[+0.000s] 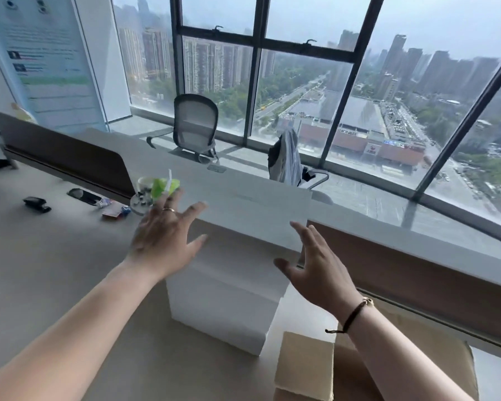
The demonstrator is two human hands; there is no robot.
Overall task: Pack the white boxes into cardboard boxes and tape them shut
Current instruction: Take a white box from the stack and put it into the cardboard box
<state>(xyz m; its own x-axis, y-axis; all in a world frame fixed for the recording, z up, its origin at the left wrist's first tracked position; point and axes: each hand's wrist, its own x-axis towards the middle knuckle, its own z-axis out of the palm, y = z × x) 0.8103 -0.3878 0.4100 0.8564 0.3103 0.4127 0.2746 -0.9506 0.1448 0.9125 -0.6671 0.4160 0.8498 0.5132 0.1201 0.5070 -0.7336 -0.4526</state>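
Both hands spread wide, holding nothing: left hand (164, 235) and right hand (315, 270) flank the stack of white boxes (237, 256) at centre frame. Pick-up stage, I'd say; next, clamp both sides and swing toward the open cardboard box (304, 366), lower right.

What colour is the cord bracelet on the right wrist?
Dark brown, near black, bracelet; seen in the head view.

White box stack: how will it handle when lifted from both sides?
The white box stack looks rigid with flat smooth sides, so open palms may slip. The boxes seem loose, so upper ones could slide. Left hand and right hand flank it, open.
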